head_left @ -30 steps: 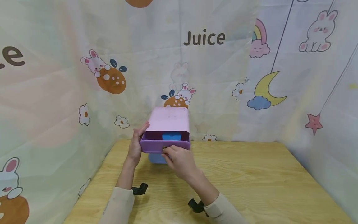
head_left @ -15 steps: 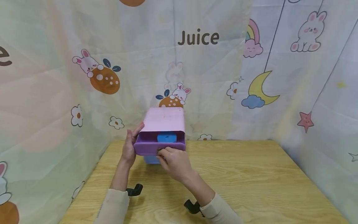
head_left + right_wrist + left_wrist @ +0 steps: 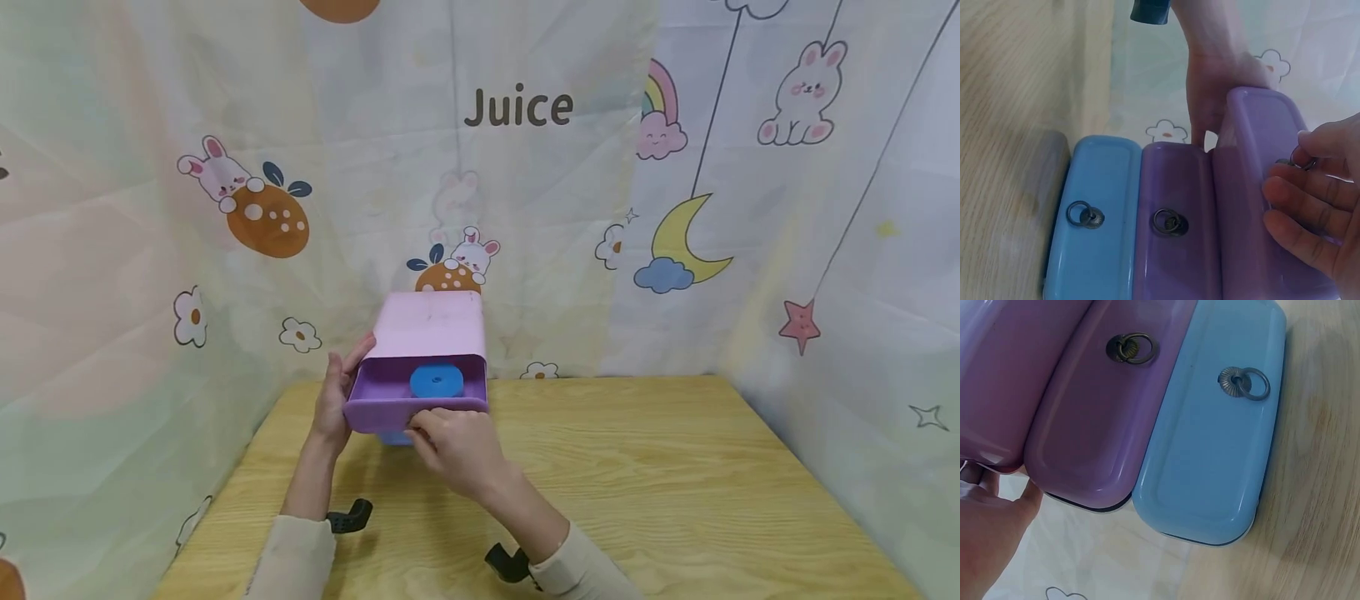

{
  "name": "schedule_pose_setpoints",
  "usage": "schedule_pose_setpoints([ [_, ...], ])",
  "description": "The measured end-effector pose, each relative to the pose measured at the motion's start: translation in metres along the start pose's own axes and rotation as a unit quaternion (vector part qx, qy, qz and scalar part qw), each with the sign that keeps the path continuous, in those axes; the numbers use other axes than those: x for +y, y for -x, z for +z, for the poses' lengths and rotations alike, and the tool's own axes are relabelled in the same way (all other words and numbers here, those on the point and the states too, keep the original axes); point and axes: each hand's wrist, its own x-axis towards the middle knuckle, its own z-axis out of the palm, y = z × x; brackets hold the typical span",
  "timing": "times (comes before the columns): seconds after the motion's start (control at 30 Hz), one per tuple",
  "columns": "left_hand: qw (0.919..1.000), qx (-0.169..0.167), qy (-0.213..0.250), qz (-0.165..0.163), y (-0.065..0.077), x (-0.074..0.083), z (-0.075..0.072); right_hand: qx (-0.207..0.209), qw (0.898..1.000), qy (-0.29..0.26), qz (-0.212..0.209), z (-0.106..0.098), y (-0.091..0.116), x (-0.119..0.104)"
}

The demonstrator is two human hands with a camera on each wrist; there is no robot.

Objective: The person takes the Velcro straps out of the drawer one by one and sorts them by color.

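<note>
My right grip [image 3: 459, 450] pinches the ring pull [image 3: 1295, 165] of the partly pulled-out top purple drawer [image 3: 375, 417], while my left grip [image 3: 332, 404] rests, fingers extended, against the left side of the pink cabinet [image 3: 431, 325]. A round blue disc [image 3: 437, 381] lies inside the drawer, slightly right of its middle. The cabinet stands at the far left of the bench [image 3: 637, 483], and "Juice" [image 3: 519, 107] reads on the backdrop [image 3: 360, 125].

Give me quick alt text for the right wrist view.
Right hand pinches the ring of a pulled-out purple drawer; the left hand is just behind it. A closed purple drawer and closed blue drawer sit alongside.
</note>
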Motion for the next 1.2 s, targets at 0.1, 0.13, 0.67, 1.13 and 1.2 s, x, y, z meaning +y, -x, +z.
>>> schedule_pose_setpoints([
  [0.1,1.0000,0.003,-0.003,0.001,0.000,0.001,-0.001,0.002,1.000,0.002,-0.001,-0.001,0.000,-0.003],
  [0.13,1.0000,0.005,-0.005,0.001,0.000,0.000,-0.001,0.002,1.000,0.003,-0.001,-0.001,0.000,-0.003],
  [0.67,0.9998,0.012,-0.012,0.007,-0.001,0.002,-0.001,-0.021,0.999,0.023,-0.014,-0.012,0.000,-0.010],
  [1.13,0.9997,0.012,-0.023,0.004,0.000,0.002,0.000,-0.044,0.999,0.028,-0.013,-0.019,-0.001,-0.017],
  [1.2,0.9996,0.012,-0.025,0.004,0.000,0.002,-0.001,-0.045,0.998,0.033,-0.015,-0.020,0.000,-0.017],
])
